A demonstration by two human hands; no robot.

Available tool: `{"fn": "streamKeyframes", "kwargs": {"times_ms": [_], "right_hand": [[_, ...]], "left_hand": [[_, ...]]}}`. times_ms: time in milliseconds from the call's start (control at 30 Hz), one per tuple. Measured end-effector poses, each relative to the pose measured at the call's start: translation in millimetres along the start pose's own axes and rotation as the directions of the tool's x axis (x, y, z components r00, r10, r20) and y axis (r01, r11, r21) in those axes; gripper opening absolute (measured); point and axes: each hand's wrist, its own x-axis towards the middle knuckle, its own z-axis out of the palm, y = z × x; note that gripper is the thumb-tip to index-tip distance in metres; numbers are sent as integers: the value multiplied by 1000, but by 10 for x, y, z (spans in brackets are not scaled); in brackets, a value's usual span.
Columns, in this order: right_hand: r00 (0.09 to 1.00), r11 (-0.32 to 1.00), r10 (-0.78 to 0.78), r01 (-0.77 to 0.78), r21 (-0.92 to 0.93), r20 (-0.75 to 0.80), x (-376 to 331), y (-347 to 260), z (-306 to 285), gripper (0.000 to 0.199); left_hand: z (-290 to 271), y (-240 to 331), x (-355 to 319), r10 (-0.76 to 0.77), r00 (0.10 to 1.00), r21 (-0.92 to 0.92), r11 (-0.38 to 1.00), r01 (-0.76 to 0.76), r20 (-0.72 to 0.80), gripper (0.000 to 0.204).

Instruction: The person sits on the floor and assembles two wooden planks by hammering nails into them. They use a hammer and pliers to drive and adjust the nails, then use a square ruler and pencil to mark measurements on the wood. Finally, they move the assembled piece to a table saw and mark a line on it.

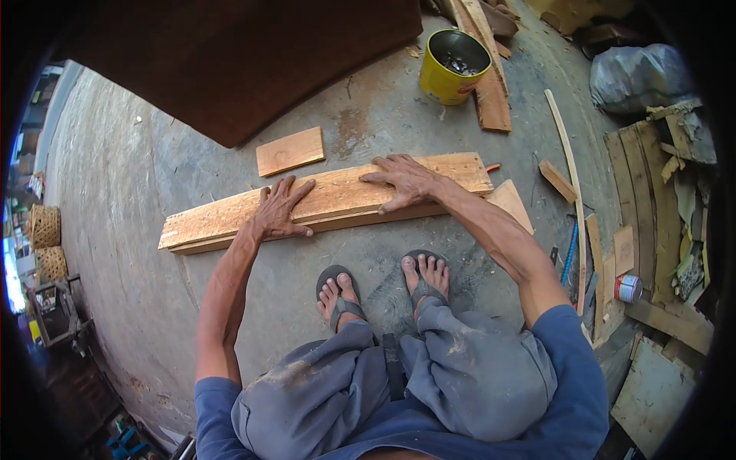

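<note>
Two long pale planks lie stacked in front of my feet, slanting slightly up to the right. The upper plank [341, 184] has a rough, light face; the lower plank [345, 222] shows only along the near edge. My left hand [277, 211] rests on the upper plank left of its middle, fingers spread, thumb at the near edge. Toward the right end, my right hand [406, 182] lies on the same plank, fingers apart and thumb near the front edge. Just beyond the planks is a short rectangular board [291, 151]. A thin orange tip [493, 166] pokes out behind their right end.
A yellow tin [441, 86] with small dark bits inside stands beside long boards [492, 107]. A brown panel [230, 69] overhangs the far left. Wood offcuts [558, 181], a thin strip [567, 146], a blue rod [569, 253] and a small can [628, 288] lie right.
</note>
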Motion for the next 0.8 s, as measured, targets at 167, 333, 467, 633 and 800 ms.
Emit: {"fn": "streamKeyframes", "kwargs": {"times_ms": [167,333,467,633,800], "right_hand": [[942,983,-90,33,-179,-323,-283,-96,64,75],[287,747,643,-441,497,-711,-1202,-412,201,46],[142,419,908,-371,829,-395,-1658,-300,638,44],[314,339,929,-510,791,-196,-1537,-221,637,50],[333,413,904,-511,754,-269,-1543,-83,571,46]], "left_hand": [[18,-38,104,-6,1000,0,1000,6,18,121],[-11,-45,133,43,999,21,999,-43,-11,117],[-3,-104,105,73,997,-15,997,-74,-31,114],[-11,-139,122,97,995,-75,992,-98,-12,113],[-11,-167,148,102,994,-104,989,-104,-32,113]]}}
